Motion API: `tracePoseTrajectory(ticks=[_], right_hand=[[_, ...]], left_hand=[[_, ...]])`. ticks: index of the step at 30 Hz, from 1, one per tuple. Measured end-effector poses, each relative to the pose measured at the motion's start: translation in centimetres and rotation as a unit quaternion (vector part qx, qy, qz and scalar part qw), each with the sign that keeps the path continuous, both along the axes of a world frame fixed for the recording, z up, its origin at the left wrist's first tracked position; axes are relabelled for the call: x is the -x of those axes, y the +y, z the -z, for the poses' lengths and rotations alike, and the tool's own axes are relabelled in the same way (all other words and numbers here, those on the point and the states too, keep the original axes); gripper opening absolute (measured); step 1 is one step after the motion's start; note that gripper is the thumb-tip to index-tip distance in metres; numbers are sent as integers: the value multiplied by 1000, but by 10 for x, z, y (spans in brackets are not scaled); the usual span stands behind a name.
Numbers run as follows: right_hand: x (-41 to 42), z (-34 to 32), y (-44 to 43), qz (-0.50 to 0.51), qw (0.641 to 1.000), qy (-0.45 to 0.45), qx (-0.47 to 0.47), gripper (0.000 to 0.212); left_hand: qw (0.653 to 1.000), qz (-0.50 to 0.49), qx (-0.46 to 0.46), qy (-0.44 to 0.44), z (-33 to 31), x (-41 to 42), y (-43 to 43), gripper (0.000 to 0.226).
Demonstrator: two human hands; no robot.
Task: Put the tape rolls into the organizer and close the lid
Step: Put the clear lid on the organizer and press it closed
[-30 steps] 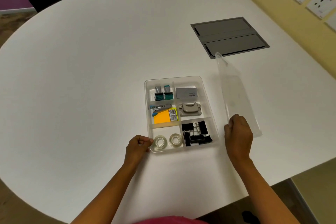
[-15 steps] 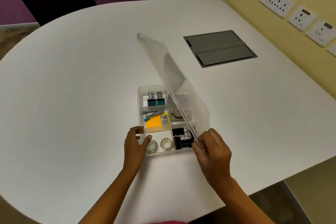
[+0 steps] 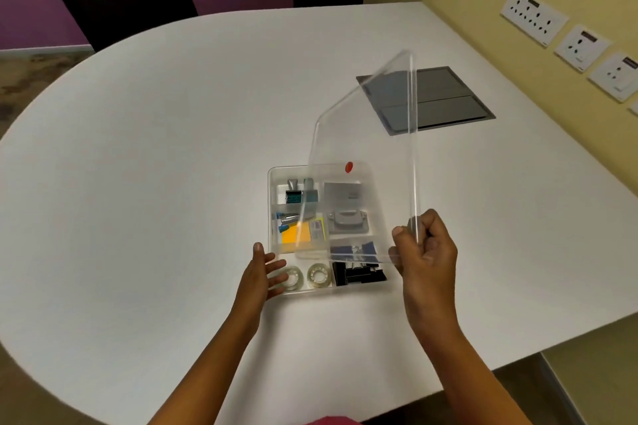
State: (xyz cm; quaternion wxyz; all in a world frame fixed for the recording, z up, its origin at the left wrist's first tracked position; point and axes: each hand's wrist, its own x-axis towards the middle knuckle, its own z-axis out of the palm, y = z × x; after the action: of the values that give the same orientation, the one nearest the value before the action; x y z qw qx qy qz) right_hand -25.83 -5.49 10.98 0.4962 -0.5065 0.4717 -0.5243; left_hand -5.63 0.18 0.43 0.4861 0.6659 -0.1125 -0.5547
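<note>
A clear plastic organizer (image 3: 271,203) with several compartments sits on the white table (image 3: 155,155). Two clear tape rolls (image 3: 319,275) lie side by side in its near left compartment; one is partly behind my fingers. My right hand (image 3: 423,252) grips the near right corner of the transparent lid (image 3: 366,162), which hangs tilted in the air above the organizer's right half. A red dot shows on the lid. My left hand (image 3: 260,274) is at the organizer's near left corner, fingers spread, holding nothing.
The other compartments hold binder clips (image 3: 357,274), orange sticky notes (image 3: 295,235), a grey punch (image 3: 347,219) and staple boxes. A grey cable hatch (image 3: 445,103) is set into the table behind. Wall sockets (image 3: 533,15) line the yellow wall at right.
My right hand picked the lid up from the table at right and swung it over the organizer. My left hand opened its fingers at the near left corner.
</note>
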Motion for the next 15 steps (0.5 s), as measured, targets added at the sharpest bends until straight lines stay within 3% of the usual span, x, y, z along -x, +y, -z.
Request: tracePoseTrajectory(ticks=[4, 7, 10, 15], right_hand=[[16, 14, -12, -65, 979, -155, -116, 48], [25, 32, -20, -95, 961, -188, -179, 50], [34, 54, -30, -101, 962, -134, -214, 46], [41, 88, -47, -90, 967, 98, -216, 27]], left_hand=[[999, 31, 20, -2, -4, -8, 3, 38], [998, 23, 24, -46, -5, -14, 5, 19], [993, 29, 7, -111, -1, -19, 7, 16], [972, 50, -24, -230, 10, -17, 10, 11]])
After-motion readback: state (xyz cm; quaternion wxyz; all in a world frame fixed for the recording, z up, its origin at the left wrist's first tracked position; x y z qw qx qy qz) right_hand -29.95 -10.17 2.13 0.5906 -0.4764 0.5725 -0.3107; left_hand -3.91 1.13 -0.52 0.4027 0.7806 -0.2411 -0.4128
